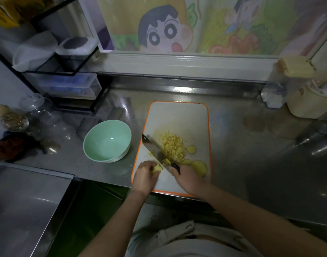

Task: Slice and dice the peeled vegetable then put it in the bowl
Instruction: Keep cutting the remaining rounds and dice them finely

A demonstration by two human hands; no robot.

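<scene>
under left fingers lies the vegetable piece.

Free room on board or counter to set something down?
Free: the far half of the cutting board, beyond the diced pile; the steel counter right of the board, up to the cream container. Tight: the strip between the green bowl and the board's left edge. Crowded: the board's near half: knife, left hand gripping a vegetable piece, right hand, slices.

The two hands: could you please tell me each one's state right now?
Left hand: closed on a vegetable piece.
Right hand: closed on the knife handle.
</scene>
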